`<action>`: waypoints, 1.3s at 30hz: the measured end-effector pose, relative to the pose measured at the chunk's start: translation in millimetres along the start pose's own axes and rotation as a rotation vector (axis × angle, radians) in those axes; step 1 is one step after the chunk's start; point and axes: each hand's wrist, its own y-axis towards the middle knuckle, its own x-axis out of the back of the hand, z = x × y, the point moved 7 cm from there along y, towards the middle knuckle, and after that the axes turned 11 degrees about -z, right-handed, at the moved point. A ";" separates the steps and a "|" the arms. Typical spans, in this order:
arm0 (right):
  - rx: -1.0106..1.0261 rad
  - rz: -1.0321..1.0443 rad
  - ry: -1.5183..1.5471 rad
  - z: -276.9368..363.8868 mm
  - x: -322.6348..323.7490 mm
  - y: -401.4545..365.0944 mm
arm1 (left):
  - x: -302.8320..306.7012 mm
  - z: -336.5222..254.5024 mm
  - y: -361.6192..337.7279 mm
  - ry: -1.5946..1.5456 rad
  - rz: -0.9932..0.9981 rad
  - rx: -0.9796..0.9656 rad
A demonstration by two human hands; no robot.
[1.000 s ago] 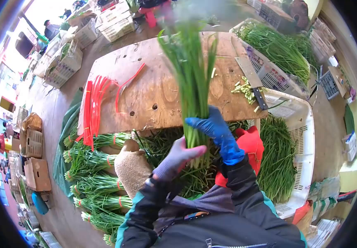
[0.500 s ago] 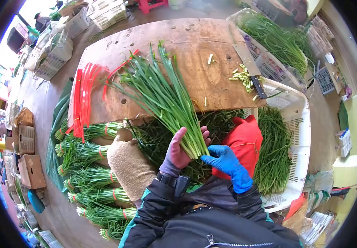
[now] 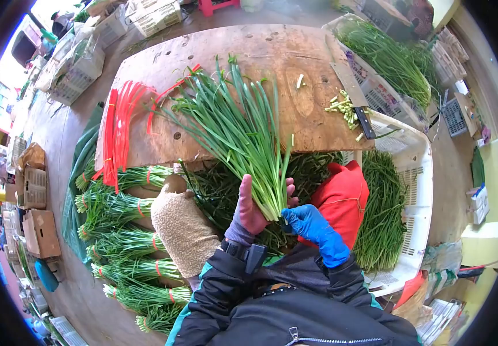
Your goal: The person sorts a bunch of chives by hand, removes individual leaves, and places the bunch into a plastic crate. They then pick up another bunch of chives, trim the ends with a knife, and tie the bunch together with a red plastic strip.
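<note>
A loose bunch of garlic chives (image 3: 237, 138) lies slantwise, its leaf tips on the wooden board and its pale stalk ends toward me. My left hand (image 3: 251, 209) is wrapped round the bunch from below near the stalk ends, thumb on the near side. On the right of those ends, my right hand (image 3: 312, 229) in a blue glove pinches at the outer stalks; its fingertips partly hide what they grip. One pale-tipped stalk (image 3: 289, 151) stands slightly apart on the bunch's right side.
On the wooden board (image 3: 249, 46) lie red ties (image 3: 123, 124), a knife (image 3: 364, 122) and cut stalk pieces (image 3: 344, 109). Tied bunches (image 3: 128, 233) are stacked at left. A white crate (image 3: 419, 190) at right holds more chives. A red cloth (image 3: 341, 193) covers my knee.
My right fingers have closed into a tighter pinch at the stalk ends. The leaves have spread wider, with one stalk now apart on the right. My left hand keeps its hold.
</note>
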 end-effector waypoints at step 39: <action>0.233 -0.263 0.534 99.5 37.5 69.0 | 19.6 -0.1 -3.9 0.025 -0.102 0.067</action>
